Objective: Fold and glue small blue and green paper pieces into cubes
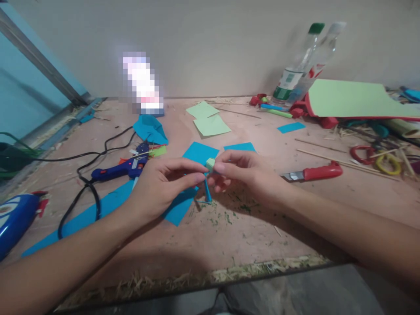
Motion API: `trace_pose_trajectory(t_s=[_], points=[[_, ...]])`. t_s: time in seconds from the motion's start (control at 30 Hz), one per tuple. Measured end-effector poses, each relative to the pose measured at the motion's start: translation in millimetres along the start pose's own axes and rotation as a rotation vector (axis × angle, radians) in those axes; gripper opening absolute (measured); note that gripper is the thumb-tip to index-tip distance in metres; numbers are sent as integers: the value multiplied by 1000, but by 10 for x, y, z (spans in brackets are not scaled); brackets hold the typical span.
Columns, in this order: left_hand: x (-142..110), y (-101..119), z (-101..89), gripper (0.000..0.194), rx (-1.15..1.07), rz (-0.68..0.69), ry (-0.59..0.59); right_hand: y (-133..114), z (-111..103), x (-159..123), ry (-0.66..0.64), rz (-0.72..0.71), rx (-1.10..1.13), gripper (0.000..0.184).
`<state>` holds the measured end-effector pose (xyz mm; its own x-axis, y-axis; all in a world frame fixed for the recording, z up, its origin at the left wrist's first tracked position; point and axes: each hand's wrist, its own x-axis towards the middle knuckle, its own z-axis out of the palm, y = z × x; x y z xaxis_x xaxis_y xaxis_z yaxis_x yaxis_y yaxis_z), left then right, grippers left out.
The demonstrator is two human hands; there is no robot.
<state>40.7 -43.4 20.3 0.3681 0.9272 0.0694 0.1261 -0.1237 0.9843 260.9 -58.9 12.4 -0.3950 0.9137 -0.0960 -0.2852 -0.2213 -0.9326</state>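
Observation:
In front of me a small, light green folded paper piece [210, 163] is between my two hands. My right hand [244, 170] pinches it between thumb and fingers. My left hand [167, 181] is closed in a pinch at the piece's lower left edge, with a bit of blue showing by its fingertips. Just below the fingers is a narrow blue paper cone [208, 191]; whether it touches a hand I cannot tell. Around the hands lie blue paper squares [200, 152] and a blue sheet [179, 210] partly under the left hand.
A blue glue gun [120, 169] with a black cord lies left, near a long blue paper strip [85, 214]. A red utility knife [315, 172] lies right, blade out. Green sheets [211, 125], plastic bottles [288, 81], scissors [362, 154] and thin sticks [348, 164] lie farther back.

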Motion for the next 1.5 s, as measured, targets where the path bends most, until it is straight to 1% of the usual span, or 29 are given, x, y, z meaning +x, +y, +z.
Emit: trace_pose_trajectory(t_s=[0.1, 0.23, 0.43, 0.6, 0.77, 0.87, 1.0, 1.3, 1.5], points=[[3, -28, -11, 6, -49, -13, 16, -30, -3, -4, -4, 7, 9, 18], [10, -48, -21, 7, -95, -23, 8, -37, -49, 0, -37, 33, -29, 7], [20, -34, -2, 7, -87, -2, -14, 29, -84, 4, -72, 39, 37, 15], [10, -18, -5, 12, -130, 6, -78, 42, -84, 24, -95, -4, 4, 10], [1, 23, 16, 18, -195, 8, -126, 27, -70, 22, -96, 28, 46, 10], [-8, 49, 44, 19, -227, -13, -126, 25, -61, 13, -96, 19, 42, 15], [-24, 63, 59, 20, -230, -22, -94, 32, -45, 6, -92, -8, 6, 19], [-22, 25, 31, 17, -153, 13, -75, 23, 20, -19, -68, -106, -34, 17], [-19, 15, 19, 17, -168, 88, -129, -11, 22, -2, -23, -92, -45, 25]])
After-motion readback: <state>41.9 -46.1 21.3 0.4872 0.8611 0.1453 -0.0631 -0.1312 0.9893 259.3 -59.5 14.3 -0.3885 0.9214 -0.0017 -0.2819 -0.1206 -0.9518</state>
